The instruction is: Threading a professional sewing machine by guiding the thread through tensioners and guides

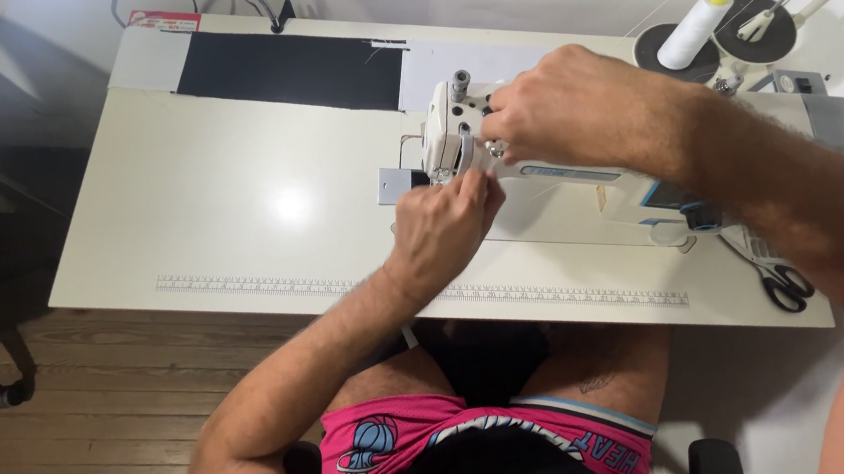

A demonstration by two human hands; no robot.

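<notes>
Left hand pinched together below sewing machine head, apparently on thread; right hand curled on head front. Best kept thread taut, fingers steady.

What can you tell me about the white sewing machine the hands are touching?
The sewing machine is white or cream, long and low, and looks like painted metal. It stands upright on the pale table, toward its right side. Its head end, with small dark holes and a grey knob on top, points left. A pale blue strip runs along its arm. The right hand rests on top of the head; the left hand pinches at something just below, where the needle would be, though the fingers hide that part.
</notes>
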